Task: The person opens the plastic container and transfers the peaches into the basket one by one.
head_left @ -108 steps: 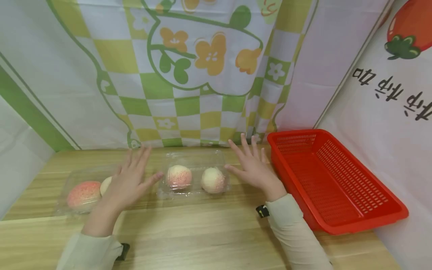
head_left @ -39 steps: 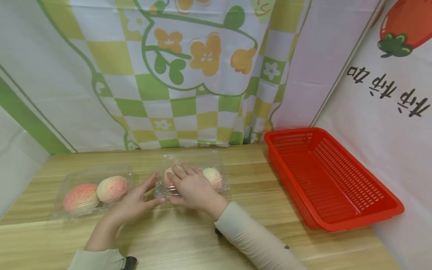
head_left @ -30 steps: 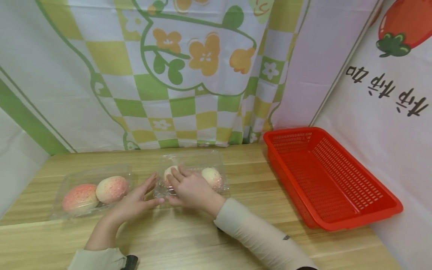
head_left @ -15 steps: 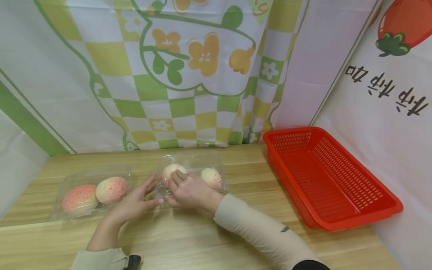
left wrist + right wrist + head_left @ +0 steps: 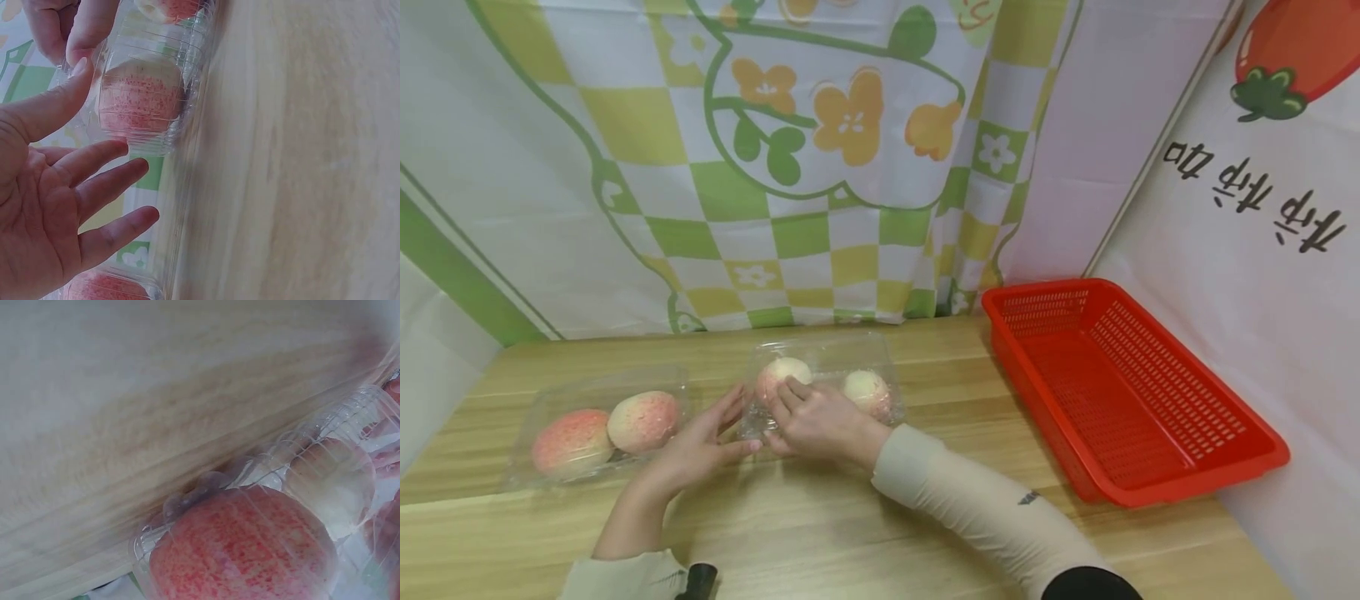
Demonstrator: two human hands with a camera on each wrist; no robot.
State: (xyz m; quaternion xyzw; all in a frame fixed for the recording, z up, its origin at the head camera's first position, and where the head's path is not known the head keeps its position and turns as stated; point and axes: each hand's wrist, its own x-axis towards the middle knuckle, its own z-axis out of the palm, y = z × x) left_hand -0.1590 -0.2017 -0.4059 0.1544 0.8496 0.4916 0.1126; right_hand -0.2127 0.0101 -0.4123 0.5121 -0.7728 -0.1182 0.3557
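In the head view, two clear plastic clamshell boxes with pale peaches blushed pink lie on the table. The middle box (image 5: 842, 350) holds a left peach (image 5: 784, 372) and a right peach (image 5: 867, 392). My right hand (image 5: 823, 425) pinches the front left edge of this box, its fingers curled at the left peach. Beside the box's left end is my left hand (image 5: 696, 454), thumb and fingers spread. The left wrist view shows its thumb tip at the right hand's fingers and its index fingertip at the box's end. Ribbed plastic covers the peaches (image 5: 244, 550) in the right wrist view.
The left box (image 5: 557, 396) holds two more peaches (image 5: 643, 421) behind my left hand. A red perforated basket (image 5: 1210, 492) stands at the table's right. A patterned curtain (image 5: 820, 192) hangs along the back edge, and a white cloth with a printed tomato rises on the right.
Both hands have come to the middle box, the right from its right side, the left from over the left box. In the last second the right fingers have curled further and the left peach has risen slightly.
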